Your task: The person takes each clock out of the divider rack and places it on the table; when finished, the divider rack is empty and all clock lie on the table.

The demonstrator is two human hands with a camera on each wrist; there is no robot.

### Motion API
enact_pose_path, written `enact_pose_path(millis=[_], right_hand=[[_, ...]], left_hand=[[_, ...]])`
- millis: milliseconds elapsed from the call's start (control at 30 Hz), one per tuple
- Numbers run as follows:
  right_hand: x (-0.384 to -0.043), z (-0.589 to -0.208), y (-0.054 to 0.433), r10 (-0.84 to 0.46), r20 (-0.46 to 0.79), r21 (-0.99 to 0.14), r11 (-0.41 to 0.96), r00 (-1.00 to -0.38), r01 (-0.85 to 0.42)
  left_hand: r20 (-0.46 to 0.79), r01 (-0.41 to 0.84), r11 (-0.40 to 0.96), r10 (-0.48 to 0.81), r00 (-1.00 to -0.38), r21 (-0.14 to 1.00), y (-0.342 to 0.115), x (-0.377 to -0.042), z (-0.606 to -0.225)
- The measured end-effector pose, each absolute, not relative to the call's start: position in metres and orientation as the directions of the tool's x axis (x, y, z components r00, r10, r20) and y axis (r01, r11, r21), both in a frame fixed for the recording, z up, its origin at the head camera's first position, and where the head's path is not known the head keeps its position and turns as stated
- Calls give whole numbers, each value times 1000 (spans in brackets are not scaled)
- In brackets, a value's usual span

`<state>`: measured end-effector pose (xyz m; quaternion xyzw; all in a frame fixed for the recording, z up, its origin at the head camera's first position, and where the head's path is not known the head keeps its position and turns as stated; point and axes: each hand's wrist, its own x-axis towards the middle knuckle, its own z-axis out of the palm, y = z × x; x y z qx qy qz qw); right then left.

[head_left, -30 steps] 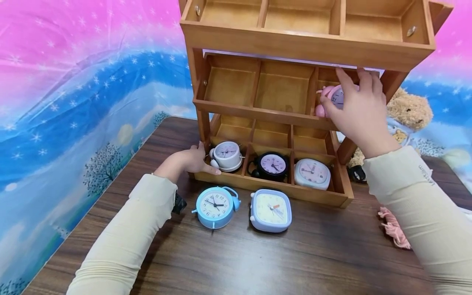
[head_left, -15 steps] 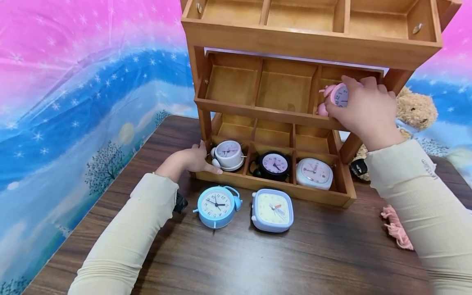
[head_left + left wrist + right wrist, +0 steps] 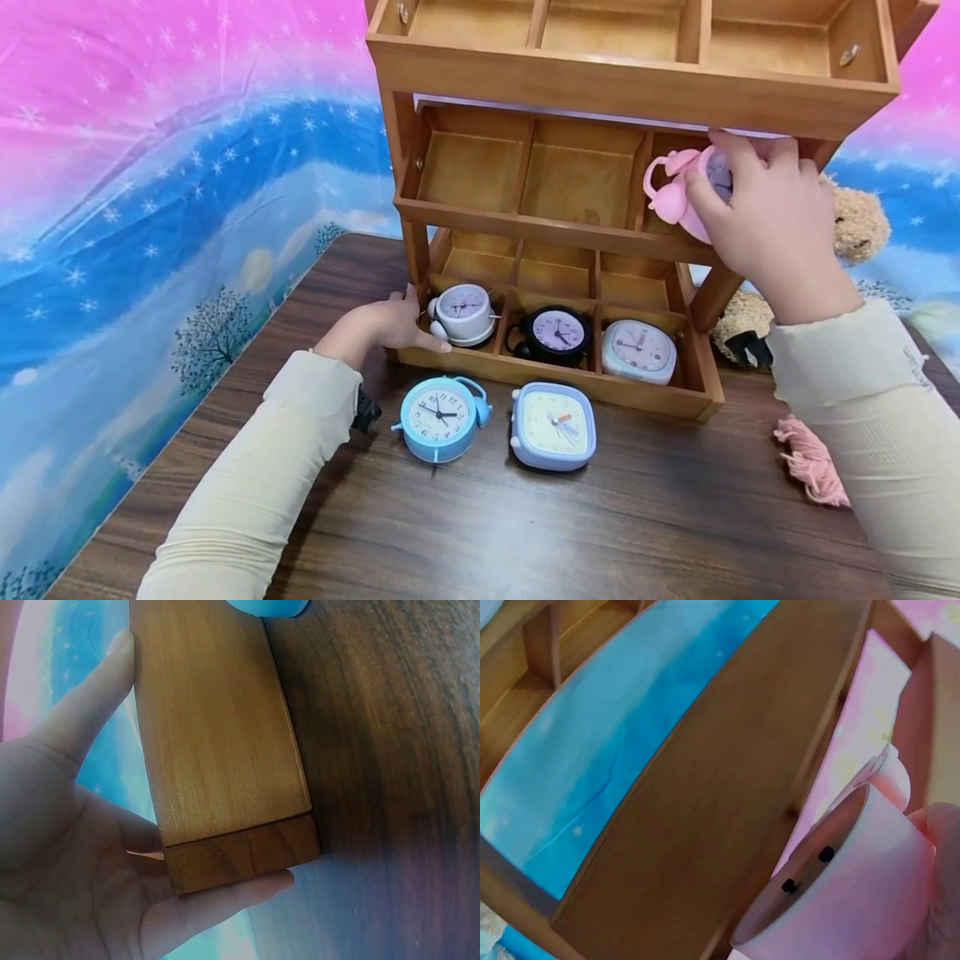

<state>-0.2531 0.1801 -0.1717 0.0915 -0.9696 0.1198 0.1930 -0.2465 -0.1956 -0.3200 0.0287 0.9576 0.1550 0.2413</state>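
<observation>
In the head view my right hand [image 3: 783,225] grips a pink twin-bell alarm clock [image 3: 669,200] at the right compartment of the shelf's middle tier. The clock is tilted, its bells and handle pointing left and its dial partly hidden by my fingers. The right wrist view shows the back of this pink alarm clock [image 3: 862,889], with two black knobs. My left hand [image 3: 384,323] holds the left front corner of the wooden shelf [image 3: 637,396] at its bottom tier. Thumb and fingers lie around that wooden corner [image 3: 225,750] in the left wrist view.
White [image 3: 463,312], black [image 3: 555,333] and pale blue-white [image 3: 639,350] clocks sit in the bottom tier. A light-blue alarm clock [image 3: 438,419] and a lavender square clock [image 3: 553,427] lie on the table before it. Pink yarn [image 3: 810,462] and a teddy bear [image 3: 862,221] are at right.
My right hand has shifted right and drawn the pink alarm clock up from its compartment; more of its bells and handle shows. My left hand stays on the shelf corner.
</observation>
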Motion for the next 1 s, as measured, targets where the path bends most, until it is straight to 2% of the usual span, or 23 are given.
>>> enact_pose_path(millis=[267,400,567,733,1000], right_hand=[[-204,-187,183,-275,285,-191,922,-918,-336],[-181,-211,187,-364,258,-128,905,-895,-405],[-162,-248,194,-452,145,-81,881,-880,-466],[-154,-278,199,-459,60,-89,882,-886,-463],[-153,-311,200,-423,29,-112,899,-905,-424]], left_hand=[[-458,-16,950,135,-879,311,-195,-247,-321],[-453,-17,948,136,-881,317,-196,-247,-319],[-462,-29,944,134,-877,329,-196,-245,-318],[-460,-27,942,138,-877,335,-197,-244,-318],[-451,-16,938,151,-880,345,-197,-246,-320]])
